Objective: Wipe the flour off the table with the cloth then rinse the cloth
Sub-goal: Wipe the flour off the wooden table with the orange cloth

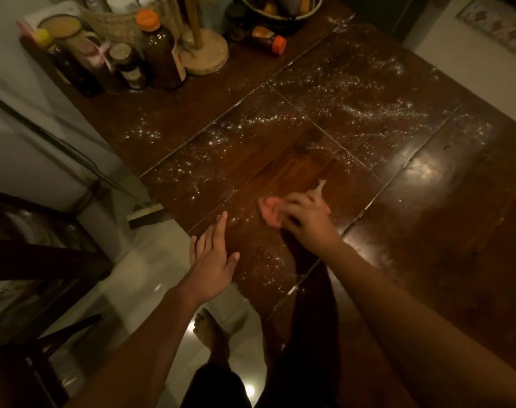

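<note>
White flour (333,113) lies scattered in specks across the dark wooden table (427,231), thickest in a band through its middle and near the front left edge. My right hand (306,219) presses a pink cloth (270,212) flat on the tabletop near the front edge. A patch of bare, shiny wood shows just beyond the cloth. My left hand (215,260) rests flat at the table's left edge with its fingers spread, holding nothing.
Brown bottles with orange caps (158,51), jars, a wooden stand (203,51) and a basket crowd the table's far left corner. A small bottle (268,39) lies on its side there. A dark chair (38,260) stands on the left. White floor tiles lie below.
</note>
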